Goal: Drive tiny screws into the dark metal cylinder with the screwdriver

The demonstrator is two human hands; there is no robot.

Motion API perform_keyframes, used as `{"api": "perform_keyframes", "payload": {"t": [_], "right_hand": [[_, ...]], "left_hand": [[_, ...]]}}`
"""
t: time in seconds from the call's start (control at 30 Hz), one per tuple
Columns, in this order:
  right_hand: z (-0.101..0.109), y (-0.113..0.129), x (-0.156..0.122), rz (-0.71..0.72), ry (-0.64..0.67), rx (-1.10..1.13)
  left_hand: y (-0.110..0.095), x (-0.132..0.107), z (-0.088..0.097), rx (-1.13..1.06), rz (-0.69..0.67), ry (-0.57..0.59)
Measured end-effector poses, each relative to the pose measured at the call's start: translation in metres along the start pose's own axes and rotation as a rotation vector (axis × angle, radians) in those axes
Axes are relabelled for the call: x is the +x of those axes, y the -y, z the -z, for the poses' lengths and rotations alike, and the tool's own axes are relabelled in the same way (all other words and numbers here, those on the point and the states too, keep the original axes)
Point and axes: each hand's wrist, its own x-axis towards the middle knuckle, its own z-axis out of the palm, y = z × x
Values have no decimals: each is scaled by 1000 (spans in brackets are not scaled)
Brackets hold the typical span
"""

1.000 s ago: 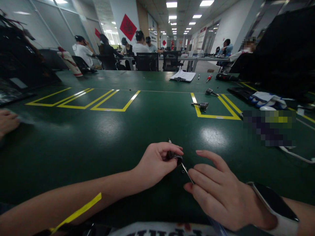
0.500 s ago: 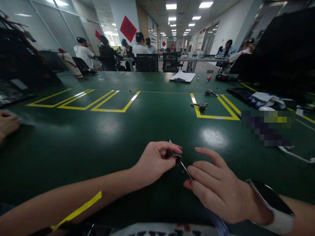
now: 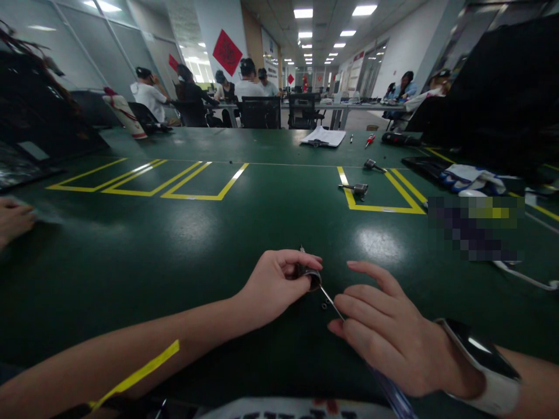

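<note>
The left hand (image 3: 271,290) is clamped on a dark metal part (image 3: 314,281), above the table (image 3: 183,273). The right hand (image 3: 388,329) pinches a thin rod (image 3: 331,300), index finger raised; the rod's far end meets the part's open end. Small rings (image 3: 324,305) lie near the rod. Farther out, two similar parts (image 3: 360,189) lie by yellow tape (image 3: 386,209), then a clipboard (image 3: 325,136).

My left fingers (image 3: 301,257) cover much of the dark metal part (image 3: 313,281); my right fingers (image 3: 367,304) hide one end of the thin metal shaft (image 3: 331,299). The left edge crops another person's hand (image 3: 15,220). Pixelation obscures a purplish object (image 3: 471,233).
</note>
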Motion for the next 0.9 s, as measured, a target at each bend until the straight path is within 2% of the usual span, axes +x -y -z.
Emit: {"api": "perform_keyframes", "payload": {"t": [0.13, 0.2, 0.27, 0.37, 0.43, 0.5, 0.57, 0.67, 0.77, 0.9], "right_hand": [[0, 2, 1, 1, -25, 4], [3, 2, 3, -83, -64, 111], [7, 0, 3, -250, -118, 277], [8, -12, 0, -576, -193, 568], [4, -23, -4, -790, -162, 826], [-2, -33, -8, -924, -124, 1017], [-7, -40, -11, -981, -116, 1111], [-10, -40, -12, -1053, -114, 1137], [-8, -36, -11, -1111, -80, 1099], [-5, -32, -7, -1082, 30, 990]], "left_hand": [[3, 1, 1, 3, -18, 4], [4, 2, 2, 11, -27, 7], [4, 2, 4, 22, -41, 7], [2, 2, 7, 34, -56, 7], [1, 2, 9, 24, -46, 11], [-1, 2, 11, 15, -25, 12], [-3, 2, 13, 13, -4, 13], [-5, 3, 14, 16, 20, 11], [-5, 4, 14, 17, 38, 6], [-4, 4, 14, 4, 37, 18]]}}
